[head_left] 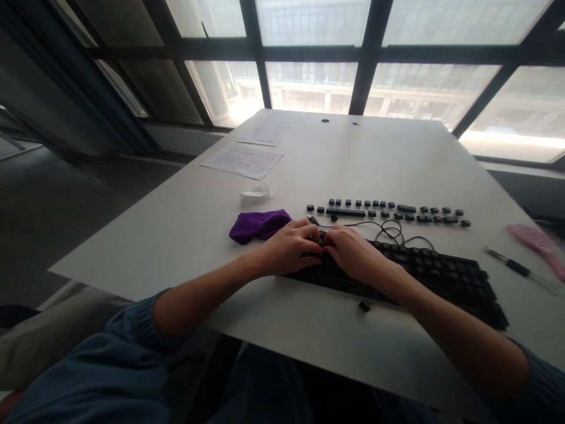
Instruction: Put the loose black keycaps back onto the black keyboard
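A black keyboard [459, 281] lies on the white table. Both of my hands are at its left part, close together. My left hand [291, 246] has bent fingers on the keyboard's left end, and its fingertips meet around something too small to make out. Beside it, my right hand [353, 252] has its fingers pressed together at the same spot, what they hold being hidden. Behind the keyboard, loose black keycaps [385, 214] stand in two rows, with a long bar keycap [345, 212] among them. One keycap [364, 305] lies in front of the keyboard.
A purple cloth [258, 226] lies left of the keyboard, with a white plastic-wrapped item [255, 194] behind it. Paper sheets [243, 161] are farther back. A black cable [391, 228] coils behind the keyboard. At right are a metal-ended tool [516, 267] and a pink brush [536, 242].
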Motion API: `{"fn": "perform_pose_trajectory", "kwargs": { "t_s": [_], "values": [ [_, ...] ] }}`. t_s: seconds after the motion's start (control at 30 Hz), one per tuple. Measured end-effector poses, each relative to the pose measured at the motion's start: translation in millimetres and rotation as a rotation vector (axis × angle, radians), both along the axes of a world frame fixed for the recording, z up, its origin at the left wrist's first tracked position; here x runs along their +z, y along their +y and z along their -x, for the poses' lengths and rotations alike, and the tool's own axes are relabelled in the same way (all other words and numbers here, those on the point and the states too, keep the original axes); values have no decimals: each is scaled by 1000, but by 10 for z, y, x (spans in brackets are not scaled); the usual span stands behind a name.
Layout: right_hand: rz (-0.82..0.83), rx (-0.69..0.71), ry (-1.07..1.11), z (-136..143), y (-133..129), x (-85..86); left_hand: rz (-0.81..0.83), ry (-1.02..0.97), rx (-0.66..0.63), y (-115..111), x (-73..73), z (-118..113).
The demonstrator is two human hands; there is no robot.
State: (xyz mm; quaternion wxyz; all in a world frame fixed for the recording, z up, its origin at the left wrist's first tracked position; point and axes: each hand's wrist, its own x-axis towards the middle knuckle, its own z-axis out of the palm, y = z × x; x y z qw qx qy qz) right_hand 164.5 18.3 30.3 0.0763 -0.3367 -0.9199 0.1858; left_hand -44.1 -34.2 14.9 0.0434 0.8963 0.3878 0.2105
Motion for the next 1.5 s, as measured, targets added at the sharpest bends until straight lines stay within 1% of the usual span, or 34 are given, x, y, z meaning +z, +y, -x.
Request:
{"fn": "perform_pose_trajectory", "kwargs": {
  "t_s": [0.1, 0.17, 0.3, 0.33, 0.37, 0.4, 0.5, 0.57, 0.67, 0.77, 0.97, 1.2, 1.27, 1.4, 1.5],
  "values": [
    [2, -2, 4, -3, 16, -3, 11, -34, -23, 0, -28, -15],
    [4, -2, 5, -7, 21, -2, 53, -71, -50, -3, -14, -24],
    [24, 2, -8, -11, 11, 10, 146, -148, -174, -22, 94, -39],
    [25, 6, -12, -9, 5, 13, 151, -182, -184, -25, 129, -36],
    [22, 13, -16, -5, -3, 15, 143, -229, -167, -27, 164, -28],
    [15, 20, -21, 0, -13, 15, 122, -282, -123, -25, 194, -14],
    [-14, 34, -36, 15, -41, 4, 31, -426, 85, 2, 239, 46],
    [-47, 29, -40, 20, -54, -6, -8, -464, 185, 29, 230, 80],
    [-77, 17, -39, 17, -59, -15, -17, -469, 266, 66, 188, 102],
    [-64, 15, -32, 13, -54, -15, -9, -481, 328, 86, 153, 105],
    [-52, 18, -18, 10, -73, -11, 11, -472, 349, 97, 140, 121],
    [-83, 57, 69, 37, -138, -51, 28, -438, 372, 100, 147, 113],
    [-79, 46, 100, 31, -126, -46, 29, -430, 373, 101, 147, 113],
    [-63, -10, 184, -34, -47, 15, 30, -431, 378, 107, 140, 123],
    [-45, -31, 203, -70, -11, 29, 30, -430, 378, 114, 128, 129]
  ]
}}
